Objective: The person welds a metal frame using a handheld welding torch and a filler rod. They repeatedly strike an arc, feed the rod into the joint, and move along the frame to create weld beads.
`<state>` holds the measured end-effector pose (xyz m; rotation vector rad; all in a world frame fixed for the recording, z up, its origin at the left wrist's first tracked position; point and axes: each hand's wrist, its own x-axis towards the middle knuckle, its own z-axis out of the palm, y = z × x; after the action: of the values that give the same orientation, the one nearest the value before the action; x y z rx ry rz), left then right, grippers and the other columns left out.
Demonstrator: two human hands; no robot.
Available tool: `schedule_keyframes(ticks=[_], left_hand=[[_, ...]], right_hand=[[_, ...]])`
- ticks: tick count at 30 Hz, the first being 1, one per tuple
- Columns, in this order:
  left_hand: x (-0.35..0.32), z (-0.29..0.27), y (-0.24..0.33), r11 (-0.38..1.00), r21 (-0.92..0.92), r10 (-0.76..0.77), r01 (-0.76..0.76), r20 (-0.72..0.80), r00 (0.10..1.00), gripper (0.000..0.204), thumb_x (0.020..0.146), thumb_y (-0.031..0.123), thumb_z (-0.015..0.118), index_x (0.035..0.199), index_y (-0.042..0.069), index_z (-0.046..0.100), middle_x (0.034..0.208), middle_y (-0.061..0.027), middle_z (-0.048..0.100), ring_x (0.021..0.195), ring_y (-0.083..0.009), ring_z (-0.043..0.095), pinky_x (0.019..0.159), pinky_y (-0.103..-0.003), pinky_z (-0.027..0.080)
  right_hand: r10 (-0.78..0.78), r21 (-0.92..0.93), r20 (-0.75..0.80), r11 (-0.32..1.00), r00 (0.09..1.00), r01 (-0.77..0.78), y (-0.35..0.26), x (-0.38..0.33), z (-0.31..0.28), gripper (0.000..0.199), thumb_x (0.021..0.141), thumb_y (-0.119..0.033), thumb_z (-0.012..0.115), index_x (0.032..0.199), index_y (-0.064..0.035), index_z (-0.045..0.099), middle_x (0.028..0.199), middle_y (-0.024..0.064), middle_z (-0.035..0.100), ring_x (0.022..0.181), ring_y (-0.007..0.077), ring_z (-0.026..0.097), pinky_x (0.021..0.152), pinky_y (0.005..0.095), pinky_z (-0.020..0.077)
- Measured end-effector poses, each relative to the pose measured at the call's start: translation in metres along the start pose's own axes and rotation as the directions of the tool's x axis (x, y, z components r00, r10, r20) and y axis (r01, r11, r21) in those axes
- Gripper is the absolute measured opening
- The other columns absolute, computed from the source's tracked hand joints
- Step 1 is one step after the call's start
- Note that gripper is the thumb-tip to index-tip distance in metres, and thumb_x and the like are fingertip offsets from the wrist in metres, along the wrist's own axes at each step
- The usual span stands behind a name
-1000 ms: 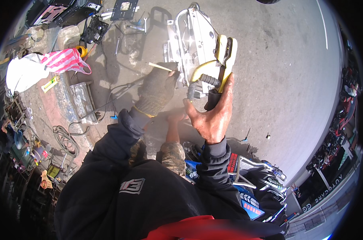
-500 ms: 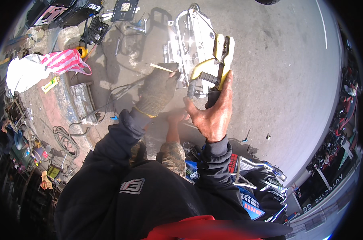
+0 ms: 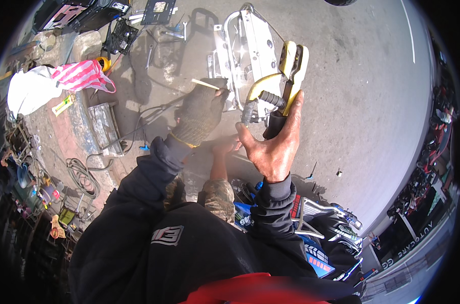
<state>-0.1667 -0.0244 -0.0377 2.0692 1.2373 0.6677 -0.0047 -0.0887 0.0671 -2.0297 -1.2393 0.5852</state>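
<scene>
In my bare right hand (image 3: 278, 152) is a yellow welding electrode holder (image 3: 298, 63) with a black handle; my fingers are wrapped round it. Its curved yellow lever has dark ribbed grips near my thumb. A thin dark rod (image 3: 270, 28) slants from its jaws toward the far end of a shiny metal frame (image 3: 255, 45). My left hand (image 3: 199, 114), in a dirty knit glove, is closed beside the frame's left near part. A thin pale stick (image 3: 204, 83) sticks out of its grip. The glove's fingertips are partly hidden in shadow.
Wrenches (image 3: 184, 33) lie left of the frame. Cables (image 3: 83, 177), a pink-striped bag (image 3: 83, 76) and a metal block (image 3: 105, 129) are further left. A blue and black motorcycle (image 3: 316, 253) stands at lower right. A camouflage-clad knee (image 3: 217, 195) shows below my hands.
My right hand has shifted slightly right and nearer with the electrode holder, whose jaws have moved right. The thin rod now shows clearly. My left hand has barely moved.
</scene>
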Motion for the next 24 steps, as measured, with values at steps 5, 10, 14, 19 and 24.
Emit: schedule_keyframes(ticks=[5, 10, 14, 19, 24], left_hand=[[0.005, 0.000, 0.003, 0.891, -0.345, -0.293, 0.293, 0.055, 0.955, 0.022, 0.098, 0.011, 0.067, 0.118, 0.003, 0.068, 0.107, -0.0100, 0.070, 0.104, -0.0230, 0.070, 0.083, -0.037, 0.057], [0.013, -0.002, 0.016, 0.961, -0.236, -0.173, 0.147, -0.094, 0.980, 0.022, 0.095, 0.013, 0.072, 0.115, 0.004, 0.068, 0.094, -0.0099, 0.072, 0.082, -0.0233, 0.074, 0.072, -0.034, 0.058], [0.018, -0.003, 0.018, 0.975, -0.189, -0.135, 0.117, -0.086, 0.987, 0.020, 0.095, 0.011, 0.073, 0.113, 0.004, 0.069, 0.093, -0.0112, 0.071, 0.082, -0.0248, 0.073, 0.071, -0.035, 0.058], [0.016, -0.002, 0.019, 0.937, -0.289, -0.220, 0.195, -0.058, 0.974, 0.018, 0.095, 0.009, 0.071, 0.112, 0.004, 0.068, 0.094, -0.0131, 0.071, 0.081, -0.0273, 0.072, 0.069, -0.037, 0.057], [0.015, -0.003, 0.018, 0.899, -0.383, -0.236, 0.211, -0.020, 0.971, 0.016, 0.096, 0.007, 0.069, 0.111, 0.005, 0.070, 0.099, -0.0147, 0.073, 0.090, -0.0273, 0.074, 0.077, -0.036, 0.057]], right_hand=[[0.075, -0.215, 0.094, 0.975, 0.993, -0.053, -0.014, 0.005, -0.008, 0.127, 0.065, -0.021, 0.090, 0.163, 0.0062, 0.013, 0.122, 0.0279, 0.058, 0.106, 0.0411, 0.065, 0.089, 0.0458, 0.0561], [0.127, -0.009, 0.109, 0.992, 0.986, -0.127, -0.029, 0.011, -0.021, 0.120, 0.070, -0.016, 0.090, 0.159, 0.0145, 0.016, 0.143, 0.0340, 0.054, 0.127, 0.0348, 0.062, 0.107, 0.0387, 0.0510], [0.147, -0.109, 0.154, 0.985, 0.977, -0.131, -0.034, 0.020, -0.026, 0.120, 0.070, -0.018, 0.090, 0.160, 0.0122, 0.017, 0.139, 0.0324, 0.059, 0.124, 0.0330, 0.064, 0.105, 0.0386, 0.0525], [0.110, -0.050, 0.105, 0.993, 0.988, -0.106, -0.041, 0.024, -0.032, 0.121, 0.070, -0.022, 0.090, 0.161, 0.0097, 0.017, 0.136, 0.0321, 0.061, 0.123, 0.0344, 0.065, 0.103, 0.0398, 0.0532], [0.172, -0.177, 0.156, 0.974, 0.973, -0.143, -0.042, 0.033, -0.029, 0.122, 0.069, -0.023, 0.091, 0.161, 0.0092, 0.018, 0.131, 0.0299, 0.065, 0.117, 0.0328, 0.068, 0.100, 0.0388, 0.0549]])
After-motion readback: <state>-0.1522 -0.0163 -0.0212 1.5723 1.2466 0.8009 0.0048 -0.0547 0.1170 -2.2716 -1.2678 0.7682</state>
